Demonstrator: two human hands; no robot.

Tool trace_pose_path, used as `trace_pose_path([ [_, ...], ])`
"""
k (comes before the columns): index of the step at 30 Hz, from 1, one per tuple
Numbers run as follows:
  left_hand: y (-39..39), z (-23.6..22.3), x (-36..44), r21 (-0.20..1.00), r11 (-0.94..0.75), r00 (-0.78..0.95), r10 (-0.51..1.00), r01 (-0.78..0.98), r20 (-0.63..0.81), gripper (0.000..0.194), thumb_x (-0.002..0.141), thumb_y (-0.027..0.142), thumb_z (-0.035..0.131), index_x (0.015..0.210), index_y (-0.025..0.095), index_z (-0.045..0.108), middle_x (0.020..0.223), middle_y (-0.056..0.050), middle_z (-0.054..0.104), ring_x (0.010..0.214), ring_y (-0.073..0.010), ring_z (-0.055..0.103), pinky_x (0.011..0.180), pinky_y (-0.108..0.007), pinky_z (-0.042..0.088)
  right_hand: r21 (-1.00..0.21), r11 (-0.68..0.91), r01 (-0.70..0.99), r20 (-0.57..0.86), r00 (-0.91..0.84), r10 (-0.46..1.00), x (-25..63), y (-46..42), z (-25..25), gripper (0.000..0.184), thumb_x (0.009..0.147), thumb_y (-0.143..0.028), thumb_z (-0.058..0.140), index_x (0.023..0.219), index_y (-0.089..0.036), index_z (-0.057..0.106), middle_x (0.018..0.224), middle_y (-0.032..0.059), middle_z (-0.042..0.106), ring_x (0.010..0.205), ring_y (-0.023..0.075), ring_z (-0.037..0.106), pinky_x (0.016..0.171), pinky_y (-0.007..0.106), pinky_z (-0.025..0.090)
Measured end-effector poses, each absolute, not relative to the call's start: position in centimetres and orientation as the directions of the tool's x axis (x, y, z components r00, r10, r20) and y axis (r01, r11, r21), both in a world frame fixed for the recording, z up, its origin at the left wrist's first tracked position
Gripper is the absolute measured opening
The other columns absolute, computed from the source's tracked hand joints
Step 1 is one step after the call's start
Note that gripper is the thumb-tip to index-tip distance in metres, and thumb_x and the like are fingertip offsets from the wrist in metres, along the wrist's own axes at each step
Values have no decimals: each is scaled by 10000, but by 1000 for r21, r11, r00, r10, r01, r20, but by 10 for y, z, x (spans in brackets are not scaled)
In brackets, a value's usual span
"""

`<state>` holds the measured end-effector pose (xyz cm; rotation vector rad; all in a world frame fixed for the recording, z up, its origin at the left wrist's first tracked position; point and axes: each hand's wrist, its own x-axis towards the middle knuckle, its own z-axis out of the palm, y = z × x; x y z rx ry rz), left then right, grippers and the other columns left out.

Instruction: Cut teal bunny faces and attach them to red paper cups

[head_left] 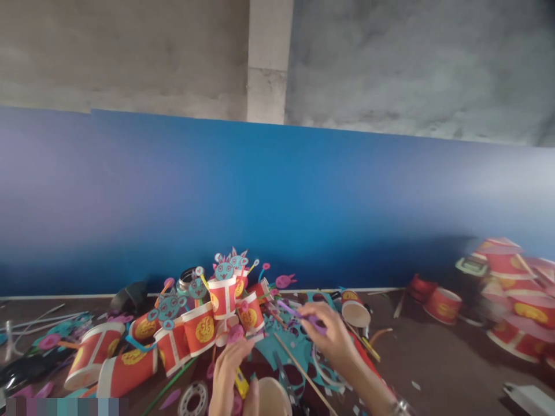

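Note:
My right hand point(333, 330) is raised over the clutter, its fingers closed on a thin purple strip point(289, 308) that sticks out to the left. A rounded purple part shows under the fingers; its kind is unclear. My left hand point(230, 370) reaches in from the bottom edge, fingers stretched and thumb apart. Between its thumb and fingers a yellow cutter-like tool point(241, 382) shows, seemingly lying on the table. Close by stand red-and-white paper cups point(200, 329), some topped with blue paper cat-like faces point(224, 268). A pale open cup point(274, 397) is beside my left thumb.
Blue paper scraps point(284, 345), scissors point(284, 375), a wooden stick point(301, 364) and a white tape roll point(193, 400) lie about the dark table point(416, 352). At right are stacked red cups point(520, 300). A blue partition point(277, 202) closes the back.

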<state>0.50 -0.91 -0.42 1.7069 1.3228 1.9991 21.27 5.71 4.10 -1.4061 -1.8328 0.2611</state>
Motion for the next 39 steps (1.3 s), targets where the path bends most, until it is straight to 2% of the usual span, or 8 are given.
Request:
trace_pose_path([
  [2,-9,6,12,850,-498,-305,793,172,527,400,826,425,514,1177,240,563,1224,-108,587,1166,-289,505,970,-426,398,-750,373,546,378,-109,919,188,33,48,142,812,-322,565,798,-206,647,808,49,687,794,216,615,752,314,455],
  [6,2,14,22,939,-291,-254,937,-185,240,380,732,500,633,1011,244,660,1083,-94,673,1076,-297,582,899,-388,476,-770,485,415,398,-282,873,151,7,65,62,790,-227,605,817,-215,659,849,28,679,846,196,600,810,293,430],
  [10,22,25,19,903,-120,-252,968,-412,14,385,744,482,642,981,180,660,989,-111,701,1012,-295,625,848,-393,505,-681,534,501,419,-331,846,155,25,60,207,755,-142,602,934,-213,677,930,40,687,893,184,605,837,276,423],
  [13,28,40,12,784,-51,-283,945,-619,-162,372,747,404,674,1060,213,608,1037,-80,693,1028,-243,626,868,-350,491,-409,471,781,251,-400,881,179,61,47,162,757,-134,590,786,-232,715,811,2,714,826,164,624,797,238,423],
  [19,26,61,6,746,-3,-171,974,-666,-149,314,717,394,696,912,155,639,853,-62,716,870,-227,671,799,-322,495,-42,205,978,193,-193,962,226,139,33,284,882,-129,428,846,-138,709,923,135,697,1024,278,558,870,384,387],
  [26,29,65,6,716,-2,-128,984,-698,-122,322,736,397,670,928,142,625,808,-51,698,762,-197,661,693,-302,487,176,216,960,49,-228,972,230,182,18,276,880,-314,569,1090,-135,576,1137,81,589,1007,218,579,876,444,463],
  [30,29,67,4,719,0,-119,986,-695,-115,342,712,406,689,915,140,615,809,-46,683,707,-181,642,611,-273,461,185,248,951,71,-264,962,233,182,15,143,874,-169,542,948,-98,642,1055,126,632,1061,247,536,935,424,374],
  [39,24,65,12,748,-6,-97,992,-664,-79,294,707,414,699,831,168,600,625,39,554,476,-68,454,495,-213,382,-55,237,970,176,-224,959,245,177,0,294,724,8,490,946,-75,663,972,200,665,1029,286,530,901,371,278],
])
